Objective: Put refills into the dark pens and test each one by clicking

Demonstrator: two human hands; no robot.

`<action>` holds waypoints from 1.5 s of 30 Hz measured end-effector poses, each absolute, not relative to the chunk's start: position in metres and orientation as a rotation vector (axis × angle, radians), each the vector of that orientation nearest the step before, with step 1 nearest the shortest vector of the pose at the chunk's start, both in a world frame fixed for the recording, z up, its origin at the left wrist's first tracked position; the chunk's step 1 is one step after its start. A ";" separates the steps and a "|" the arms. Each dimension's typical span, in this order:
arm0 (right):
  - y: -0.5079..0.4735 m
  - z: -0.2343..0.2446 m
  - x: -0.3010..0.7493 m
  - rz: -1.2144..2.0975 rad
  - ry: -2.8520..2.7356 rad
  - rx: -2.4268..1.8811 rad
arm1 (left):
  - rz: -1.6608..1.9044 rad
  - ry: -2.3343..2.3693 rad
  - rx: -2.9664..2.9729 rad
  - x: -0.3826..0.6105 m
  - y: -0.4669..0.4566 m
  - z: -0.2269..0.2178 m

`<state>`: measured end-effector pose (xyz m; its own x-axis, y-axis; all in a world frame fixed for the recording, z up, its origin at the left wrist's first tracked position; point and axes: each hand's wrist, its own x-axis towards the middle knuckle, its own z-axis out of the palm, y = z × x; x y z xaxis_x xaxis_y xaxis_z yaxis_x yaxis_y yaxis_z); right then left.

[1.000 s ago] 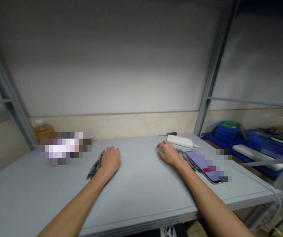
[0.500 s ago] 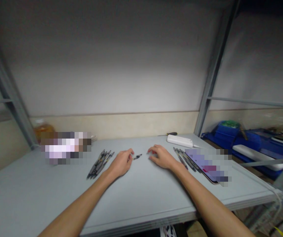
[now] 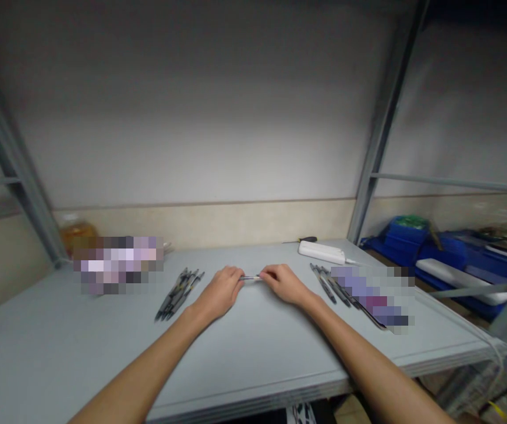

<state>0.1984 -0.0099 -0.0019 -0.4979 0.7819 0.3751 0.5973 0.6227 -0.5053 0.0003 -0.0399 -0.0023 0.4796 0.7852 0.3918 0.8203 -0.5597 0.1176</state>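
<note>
Between my two hands a thin pen (image 3: pixel 250 278) is held level just above the table (image 3: pixel 253 347). My left hand (image 3: pixel 225 291) is closed around its left end. The fingertips of my right hand (image 3: pixel 285 283) pinch its right end. Only the short middle stretch of the pen shows; both ends are hidden in my fingers. Left of my left hand lies a pile of several dark pens (image 3: pixel 178 294). Several more dark pens (image 3: pixel 330 285) lie in a row to the right of my right hand.
A blurred-out purple flat item (image 3: pixel 361 288) lies beside the right-hand pens. Behind are a white power strip (image 3: pixel 322 252) and a screwdriver (image 3: pixel 308 239). At the back left stand a pixelated object (image 3: pixel 118 265) and an amber bottle (image 3: pixel 76 232). Metal posts (image 3: pixel 365 200) frame the table.
My right hand has moved left and closed on the pen's right end. The pen, earlier at my left fingertips only, now lies level between both hands.
</note>
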 end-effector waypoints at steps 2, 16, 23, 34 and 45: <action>-0.013 -0.002 0.197 0.487 -2.297 -1.085 | -0.473 -1.358 -2.539 0.004 -0.044 0.001; -0.019 0.007 0.195 1.050 -2.371 -1.282 | -0.259 -1.006 -2.406 0.024 -0.056 0.013; -0.024 0.000 0.185 0.268 -2.427 -1.461 | -0.310 -1.052 -2.362 0.022 -0.049 0.005; -0.034 0.007 0.180 -0.287 -2.435 -1.667 | -0.421 -1.311 -2.457 0.031 -0.056 0.003; -0.032 0.006 0.178 -0.375 -2.473 -1.611 | -0.269 -1.539 -2.513 0.030 -0.053 0.003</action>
